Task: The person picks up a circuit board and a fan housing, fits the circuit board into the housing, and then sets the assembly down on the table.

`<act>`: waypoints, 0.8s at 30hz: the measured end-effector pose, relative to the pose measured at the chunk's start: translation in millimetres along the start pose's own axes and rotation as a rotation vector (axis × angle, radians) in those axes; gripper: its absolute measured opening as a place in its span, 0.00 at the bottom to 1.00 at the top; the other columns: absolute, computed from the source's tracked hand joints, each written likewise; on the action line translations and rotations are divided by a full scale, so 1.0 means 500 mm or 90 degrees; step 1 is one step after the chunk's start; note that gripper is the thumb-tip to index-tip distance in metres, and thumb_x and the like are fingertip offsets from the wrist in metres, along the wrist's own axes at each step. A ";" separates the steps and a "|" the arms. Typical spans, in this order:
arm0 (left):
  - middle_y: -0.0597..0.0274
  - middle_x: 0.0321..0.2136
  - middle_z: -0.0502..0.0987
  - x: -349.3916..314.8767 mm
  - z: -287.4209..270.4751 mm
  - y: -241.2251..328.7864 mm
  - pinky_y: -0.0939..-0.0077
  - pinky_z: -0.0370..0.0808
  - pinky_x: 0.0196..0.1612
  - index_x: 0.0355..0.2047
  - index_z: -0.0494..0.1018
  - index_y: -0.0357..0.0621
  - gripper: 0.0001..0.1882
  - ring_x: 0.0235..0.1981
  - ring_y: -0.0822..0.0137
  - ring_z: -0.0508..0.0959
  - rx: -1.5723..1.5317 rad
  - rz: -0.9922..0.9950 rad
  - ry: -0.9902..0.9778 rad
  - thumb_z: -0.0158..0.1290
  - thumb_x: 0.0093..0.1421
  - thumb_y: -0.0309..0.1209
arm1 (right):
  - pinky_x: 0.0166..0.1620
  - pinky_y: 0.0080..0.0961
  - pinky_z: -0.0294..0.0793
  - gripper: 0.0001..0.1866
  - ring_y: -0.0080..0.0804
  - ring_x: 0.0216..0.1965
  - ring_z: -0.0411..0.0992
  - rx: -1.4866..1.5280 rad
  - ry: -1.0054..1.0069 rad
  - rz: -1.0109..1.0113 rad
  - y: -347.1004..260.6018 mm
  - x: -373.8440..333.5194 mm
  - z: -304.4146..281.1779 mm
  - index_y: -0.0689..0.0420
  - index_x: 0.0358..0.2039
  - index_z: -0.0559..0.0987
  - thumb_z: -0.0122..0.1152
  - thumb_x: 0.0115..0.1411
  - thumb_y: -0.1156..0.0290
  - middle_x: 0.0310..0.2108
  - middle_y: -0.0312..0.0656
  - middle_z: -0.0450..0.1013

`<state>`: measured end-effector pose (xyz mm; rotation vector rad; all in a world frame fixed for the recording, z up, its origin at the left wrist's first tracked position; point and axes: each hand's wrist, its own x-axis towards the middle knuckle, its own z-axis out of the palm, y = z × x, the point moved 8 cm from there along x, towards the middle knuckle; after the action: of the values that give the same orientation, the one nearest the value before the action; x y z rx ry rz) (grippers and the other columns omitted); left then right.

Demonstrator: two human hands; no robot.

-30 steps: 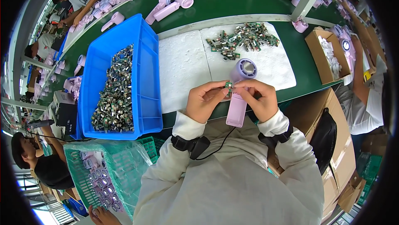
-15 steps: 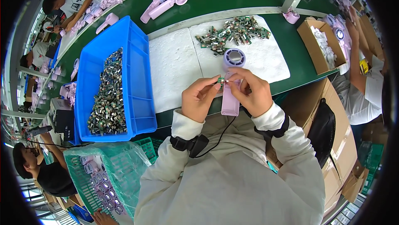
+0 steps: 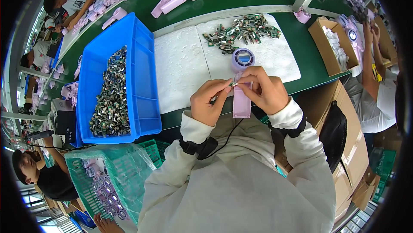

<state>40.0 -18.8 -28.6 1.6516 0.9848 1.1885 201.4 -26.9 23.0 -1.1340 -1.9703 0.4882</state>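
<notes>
My left hand (image 3: 208,102) is closed in a pinch on a small green circuit board (image 3: 232,84). Opposite it, my right hand (image 3: 269,92) pinches at the board's right edge; what its fingertips hold is too small to make out. Beneath both hands lies a lilac handheld fan (image 3: 241,104), its long handle pointing toward me and its round head (image 3: 243,58) pointing away. My fingers cover the part where handle and head meet. Beyond the fan head is a heap of circuit boards (image 3: 247,31) on a white foam sheet (image 3: 180,67).
A blue bin (image 3: 146,78) full of small boards stands at left. Below it is a green crate (image 3: 81,177) lined with plastic, holding fan parts. A cardboard box (image 3: 329,54) of white parts sits at right. Other fans (image 3: 174,3) lie farther back; co-workers sit on both sides.
The circuit board has tilted and now shows edge-on between my fingertips. My right hand has shifted slightly right, and the fan handle has moved a little right too.
</notes>
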 end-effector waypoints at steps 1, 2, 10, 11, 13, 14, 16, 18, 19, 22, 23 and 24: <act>0.53 0.44 0.78 0.000 0.000 0.000 0.79 0.78 0.45 0.49 0.77 0.33 0.13 0.42 0.68 0.80 -0.001 -0.001 0.000 0.54 0.64 0.17 | 0.23 0.19 0.70 0.20 0.22 0.17 0.69 -0.001 -0.002 -0.003 -0.001 0.000 0.000 0.60 0.47 0.70 0.66 0.56 0.80 0.33 0.37 0.81; 0.53 0.44 0.78 0.000 0.001 -0.001 0.79 0.78 0.45 0.49 0.77 0.33 0.13 0.42 0.68 0.80 -0.002 -0.001 -0.001 0.54 0.64 0.17 | 0.23 0.19 0.70 0.20 0.22 0.17 0.69 -0.001 -0.002 -0.003 0.000 -0.001 0.000 0.60 0.47 0.70 0.66 0.56 0.80 0.33 0.37 0.81; 0.53 0.43 0.79 0.000 0.001 0.007 0.79 0.78 0.44 0.48 0.78 0.34 0.13 0.41 0.69 0.80 0.014 0.016 -0.007 0.54 0.64 0.17 | 0.23 0.18 0.69 0.20 0.22 0.17 0.68 0.036 -0.002 0.023 0.006 -0.002 0.002 0.60 0.46 0.70 0.68 0.55 0.81 0.32 0.38 0.81; 0.53 0.43 0.79 0.000 0.001 0.007 0.79 0.78 0.44 0.48 0.78 0.34 0.13 0.41 0.69 0.80 0.015 0.016 -0.006 0.54 0.64 0.17 | 0.23 0.17 0.69 0.20 0.20 0.17 0.68 0.052 0.006 0.035 0.008 -0.002 0.001 0.60 0.44 0.69 0.68 0.54 0.81 0.32 0.38 0.81; 0.53 0.42 0.79 -0.003 0.000 0.011 0.79 0.78 0.43 0.48 0.79 0.35 0.13 0.40 0.68 0.81 0.038 0.039 0.010 0.55 0.63 0.17 | 0.24 0.16 0.68 0.19 0.17 0.17 0.67 0.083 0.019 0.061 0.012 -0.002 0.000 0.60 0.42 0.69 0.68 0.54 0.82 0.31 0.38 0.81; 0.52 0.42 0.79 -0.004 0.000 0.014 0.78 0.78 0.42 0.48 0.79 0.36 0.14 0.40 0.67 0.81 0.049 0.050 0.019 0.55 0.63 0.17 | 0.24 0.16 0.68 0.19 0.17 0.17 0.67 0.084 0.019 0.060 0.008 -0.004 0.006 0.60 0.42 0.69 0.68 0.54 0.82 0.31 0.38 0.81; 0.53 0.41 0.79 -0.009 0.005 0.030 0.77 0.78 0.42 0.49 0.79 0.38 0.15 0.39 0.65 0.82 0.090 0.069 0.052 0.56 0.62 0.17 | 0.24 0.14 0.67 0.18 0.14 0.18 0.67 0.139 0.087 0.138 0.019 -0.017 0.014 0.60 0.40 0.67 0.68 0.54 0.84 0.31 0.39 0.81; 0.54 0.39 0.79 -0.018 0.008 0.052 0.73 0.79 0.41 0.49 0.80 0.42 0.17 0.38 0.61 0.83 0.168 0.108 0.117 0.56 0.60 0.16 | 0.24 0.13 0.66 0.18 0.12 0.19 0.67 0.168 0.121 0.178 0.020 -0.023 0.023 0.60 0.39 0.67 0.68 0.54 0.84 0.30 0.39 0.81; 0.54 0.39 0.79 -0.019 0.013 0.050 0.73 0.79 0.41 0.49 0.80 0.42 0.17 0.38 0.61 0.83 0.169 0.108 0.117 0.56 0.60 0.16 | 0.25 0.13 0.66 0.18 0.11 0.19 0.67 0.180 0.146 0.188 0.018 -0.025 0.024 0.60 0.38 0.66 0.67 0.54 0.85 0.30 0.39 0.81; 0.51 0.41 0.78 -0.027 0.024 0.067 0.76 0.77 0.40 0.50 0.79 0.39 0.17 0.38 0.61 0.82 0.205 0.166 0.153 0.56 0.61 0.16 | 0.25 0.12 0.66 0.18 0.10 0.20 0.66 0.200 0.194 0.208 0.014 -0.034 0.020 0.60 0.38 0.66 0.67 0.54 0.86 0.31 0.40 0.81; 0.51 0.41 0.78 -0.029 0.025 0.069 0.76 0.77 0.40 0.50 0.79 0.39 0.17 0.38 0.61 0.82 0.204 0.165 0.155 0.56 0.61 0.16 | 0.25 0.12 0.66 0.19 0.10 0.20 0.66 0.199 0.199 0.215 0.014 -0.036 0.020 0.60 0.38 0.65 0.67 0.54 0.86 0.31 0.40 0.81; 0.52 0.41 0.78 -0.032 0.028 0.074 0.75 0.78 0.39 0.50 0.79 0.40 0.17 0.39 0.61 0.82 0.225 0.166 0.149 0.56 0.61 0.17 | 0.25 0.13 0.66 0.19 0.10 0.20 0.66 0.199 0.204 0.222 0.015 -0.037 0.020 0.59 0.38 0.65 0.67 0.53 0.86 0.31 0.41 0.81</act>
<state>53.8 -48.0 -1.0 1.9973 1.2058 1.4705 202.7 -38.3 3.6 -1.2667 -1.3729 0.7189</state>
